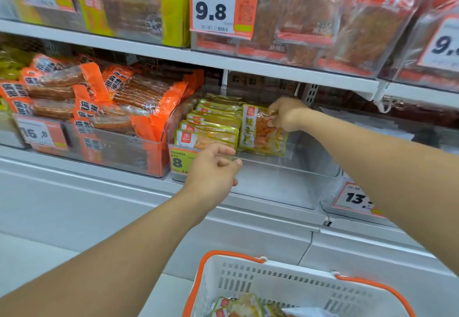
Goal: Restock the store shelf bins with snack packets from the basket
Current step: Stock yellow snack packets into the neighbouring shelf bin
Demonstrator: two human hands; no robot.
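Fingers of my right hand (285,115) pinch a yellow snack packet (263,130) upright inside the clear bin (285,167), extending the row, while my left hand (213,170) steadies the rim, gripping it.

Head-worn view, close, facing shelf (173,54)

A shop aisle is shown: price tags (214,9) clipped to clear shelf bins (273,167) stocked with snack packets (211,127), shopping basket (285,282) below.
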